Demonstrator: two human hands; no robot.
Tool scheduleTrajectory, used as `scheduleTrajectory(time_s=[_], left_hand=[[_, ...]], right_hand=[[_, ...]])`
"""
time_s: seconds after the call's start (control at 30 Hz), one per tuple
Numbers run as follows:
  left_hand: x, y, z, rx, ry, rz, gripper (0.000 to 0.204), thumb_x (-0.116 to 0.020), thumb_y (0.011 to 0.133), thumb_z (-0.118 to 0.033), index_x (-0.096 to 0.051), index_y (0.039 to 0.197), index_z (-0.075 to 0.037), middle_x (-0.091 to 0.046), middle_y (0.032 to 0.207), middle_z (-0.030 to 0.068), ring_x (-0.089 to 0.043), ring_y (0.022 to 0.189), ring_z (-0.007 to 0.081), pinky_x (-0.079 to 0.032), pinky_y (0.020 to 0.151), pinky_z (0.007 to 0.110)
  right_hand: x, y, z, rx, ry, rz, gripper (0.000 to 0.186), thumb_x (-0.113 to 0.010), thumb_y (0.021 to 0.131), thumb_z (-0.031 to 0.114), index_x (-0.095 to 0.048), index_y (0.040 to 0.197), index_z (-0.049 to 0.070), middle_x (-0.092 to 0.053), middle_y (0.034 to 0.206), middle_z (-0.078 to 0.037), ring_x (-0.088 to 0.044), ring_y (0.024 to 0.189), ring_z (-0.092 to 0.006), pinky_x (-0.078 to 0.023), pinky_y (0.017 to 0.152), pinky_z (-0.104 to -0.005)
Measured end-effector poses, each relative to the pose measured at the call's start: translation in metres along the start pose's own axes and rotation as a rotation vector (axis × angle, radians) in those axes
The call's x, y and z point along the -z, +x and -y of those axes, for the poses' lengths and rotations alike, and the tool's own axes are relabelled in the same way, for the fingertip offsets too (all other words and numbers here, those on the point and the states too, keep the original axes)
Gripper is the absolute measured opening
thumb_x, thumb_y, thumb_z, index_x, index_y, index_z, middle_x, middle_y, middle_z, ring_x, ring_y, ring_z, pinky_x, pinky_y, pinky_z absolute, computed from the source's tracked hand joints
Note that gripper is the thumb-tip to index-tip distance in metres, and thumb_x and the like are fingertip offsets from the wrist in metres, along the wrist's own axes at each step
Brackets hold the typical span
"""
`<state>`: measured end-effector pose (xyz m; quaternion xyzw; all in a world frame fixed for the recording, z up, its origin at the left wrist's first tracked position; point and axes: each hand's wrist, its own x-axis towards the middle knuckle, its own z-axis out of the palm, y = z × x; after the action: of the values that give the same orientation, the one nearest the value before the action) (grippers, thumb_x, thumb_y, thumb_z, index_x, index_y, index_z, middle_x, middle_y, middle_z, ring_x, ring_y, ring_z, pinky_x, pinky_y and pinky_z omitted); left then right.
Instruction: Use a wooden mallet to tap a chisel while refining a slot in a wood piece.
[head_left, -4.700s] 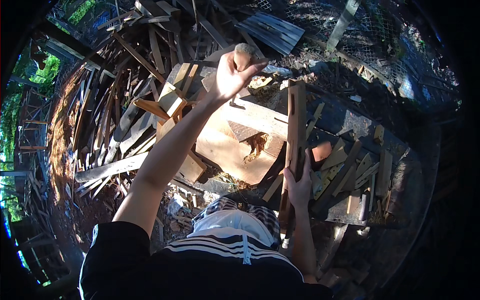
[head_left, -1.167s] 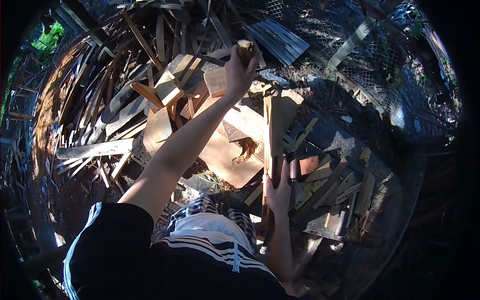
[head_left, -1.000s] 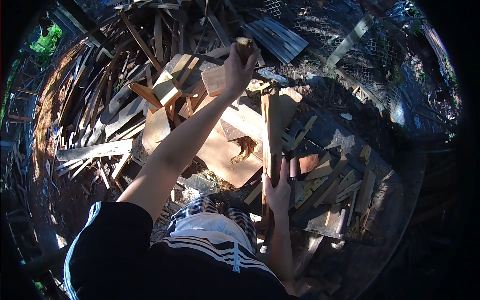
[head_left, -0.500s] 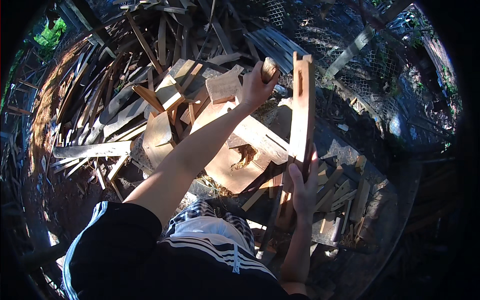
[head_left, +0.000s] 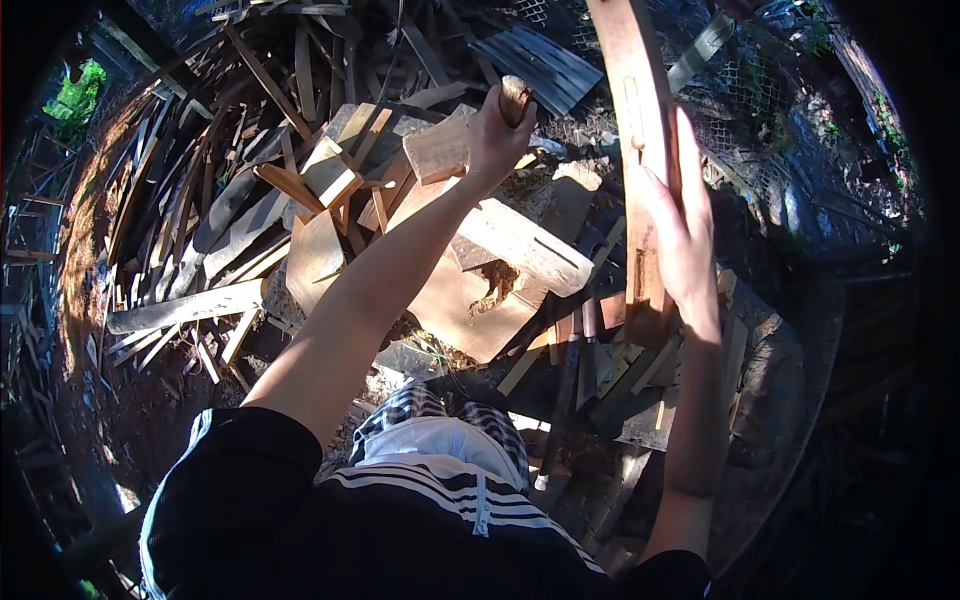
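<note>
My left hand [head_left: 492, 138] is closed round a rough, pale wooden stub [head_left: 515, 98] whose end sticks up out of the fist. The rest of that piece is hidden by the hand. My right hand [head_left: 684, 235] grips a long squared timber [head_left: 645, 95] with slots cut in its face. The thumb lies across the front face and the fingers run along its right edge. The timber stands nearly lengthwise away from me, its far end cut off by the picture's top edge. Beneath my left forearm lies a broad wooden slab [head_left: 470, 325] with a ragged dark hole.
A pale plank [head_left: 525, 245] rests across the slab. Beside my left hand is a wooden block [head_left: 437, 150]. Stacked scrap wood [head_left: 215, 190] fills the left and far side. Corrugated sheets [head_left: 540, 68] lie at the back, and wire mesh [head_left: 725, 145] stands at the right.
The slotted timber and my right hand have moved away from me and to the right, and the timber's far end has left the view. My left hand keeps its grip and shifts slightly.
</note>
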<state>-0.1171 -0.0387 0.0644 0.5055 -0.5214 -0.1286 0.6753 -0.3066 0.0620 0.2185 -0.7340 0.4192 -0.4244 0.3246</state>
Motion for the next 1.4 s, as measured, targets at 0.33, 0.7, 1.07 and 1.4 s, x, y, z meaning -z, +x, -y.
scheduleTrajectory(time_s=[0.33,0.7,1.07,1.4], left_hand=[[-0.005,0.003,-0.006,0.079,0.075,0.039,0.030,-0.071,0.082,-0.018,-0.047,0.083,-0.001,-0.055,0.062,0.0152,-0.055,0.055,0.0322,-0.041,0.052,0.039],[0.001,0.002,0.015,-0.069,0.170,0.010,0.025,-0.070,0.081,-0.015,-0.052,0.093,-0.001,-0.059,0.069,0.0180,-0.062,0.064,0.0361,-0.046,0.056,0.037],[0.053,0.014,0.080,0.311,0.110,-0.556,0.022,-0.068,0.078,-0.009,-0.057,0.095,0.000,-0.064,0.081,0.0139,-0.063,0.072,0.0258,-0.049,0.071,0.035],[0.086,-0.017,0.066,0.142,0.012,-0.569,0.013,-0.064,0.085,-0.005,-0.052,0.090,-0.003,-0.056,0.066,0.0015,-0.053,0.053,0.0070,-0.044,0.045,0.021]], right_hand=[[-0.011,-0.007,-0.028,-0.032,-0.035,-0.064,0.072,-0.056,0.092,0.039,-0.023,0.151,0.011,-0.051,0.136,-0.021,-0.055,0.120,-0.0260,-0.043,0.099,-0.0351],[-0.007,-0.010,-0.016,-0.200,-0.141,0.269,0.064,-0.055,0.094,0.029,-0.027,0.150,0.011,-0.044,0.144,-0.019,-0.046,0.129,-0.0253,-0.035,0.107,-0.0354],[-0.085,-0.163,-0.096,-0.491,0.121,-0.071,0.071,-0.057,0.093,0.023,-0.018,0.150,0.004,-0.050,0.135,-0.018,-0.054,0.119,-0.0218,-0.041,0.099,-0.0318],[-0.105,-0.168,-0.149,-0.496,-0.409,-0.074,0.081,-0.057,0.091,0.039,-0.011,0.151,0.007,-0.065,0.084,-0.028,-0.065,0.076,-0.0442,-0.052,0.064,-0.0475]])
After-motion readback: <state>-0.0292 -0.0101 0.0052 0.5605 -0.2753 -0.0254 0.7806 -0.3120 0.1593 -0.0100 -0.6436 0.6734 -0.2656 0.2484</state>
